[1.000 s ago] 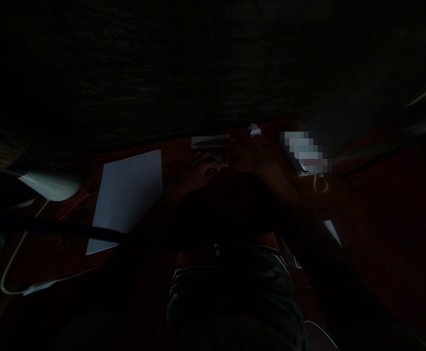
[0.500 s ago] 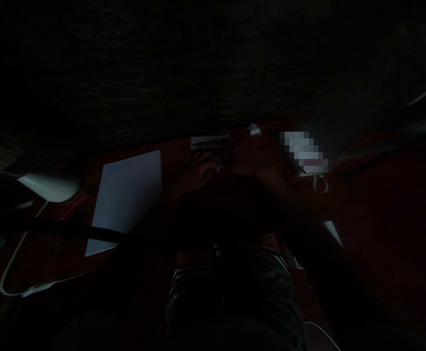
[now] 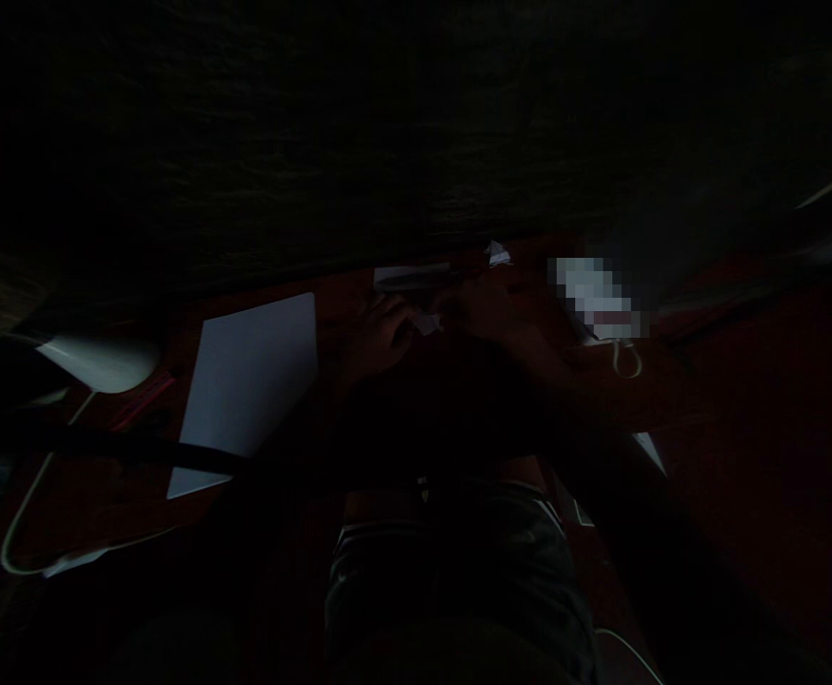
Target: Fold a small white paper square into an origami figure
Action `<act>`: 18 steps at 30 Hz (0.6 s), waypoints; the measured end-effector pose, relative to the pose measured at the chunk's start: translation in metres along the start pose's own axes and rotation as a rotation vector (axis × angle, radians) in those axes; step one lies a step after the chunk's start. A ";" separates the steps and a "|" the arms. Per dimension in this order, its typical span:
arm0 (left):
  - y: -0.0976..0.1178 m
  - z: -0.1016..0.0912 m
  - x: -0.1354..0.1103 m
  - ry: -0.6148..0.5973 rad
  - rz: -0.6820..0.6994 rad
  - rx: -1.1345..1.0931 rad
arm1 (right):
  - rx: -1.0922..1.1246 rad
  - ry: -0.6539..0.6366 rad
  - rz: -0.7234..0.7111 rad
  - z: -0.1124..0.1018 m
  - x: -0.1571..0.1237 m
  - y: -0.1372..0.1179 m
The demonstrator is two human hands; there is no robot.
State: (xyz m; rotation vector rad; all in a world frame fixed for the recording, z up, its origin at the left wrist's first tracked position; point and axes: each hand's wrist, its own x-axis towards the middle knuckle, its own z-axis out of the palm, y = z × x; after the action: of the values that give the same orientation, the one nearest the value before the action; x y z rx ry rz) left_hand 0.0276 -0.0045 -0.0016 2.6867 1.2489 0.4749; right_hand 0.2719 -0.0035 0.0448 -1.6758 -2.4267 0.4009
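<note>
The scene is very dark. My left hand [image 3: 386, 335] and my right hand [image 3: 485, 309] meet over a reddish table [image 3: 673, 400], close together. A small white scrap of paper [image 3: 426, 323] shows between them, pinched at the fingers of both hands. The fingers look curled, though the dim light hides detail.
A large white sheet [image 3: 251, 381] lies to the left of my hands. A white rounded object [image 3: 98, 362] with a white cord [image 3: 23, 514] sits at far left. A strip of paper [image 3: 410, 277] and a small folded paper piece [image 3: 497, 253] lie beyond my hands. A blurred white item [image 3: 594, 297] is at right.
The small white scrap between my hands has grown more visible and shifted slightly; both hands stay nearly in place.
</note>
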 end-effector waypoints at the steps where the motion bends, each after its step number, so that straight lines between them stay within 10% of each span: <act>1: 0.000 0.000 0.000 0.010 -0.002 -0.005 | -0.010 -0.005 0.013 -0.001 0.000 0.000; 18: -0.007 0.006 0.001 0.080 0.119 -0.213 | 0.248 0.004 -0.142 0.017 0.013 0.015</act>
State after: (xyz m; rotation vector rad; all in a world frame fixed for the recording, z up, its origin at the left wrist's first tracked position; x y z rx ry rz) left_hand 0.0253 0.0008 -0.0088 2.5921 0.9973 0.6949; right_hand 0.2762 0.0115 0.0236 -1.3922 -2.3609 0.6455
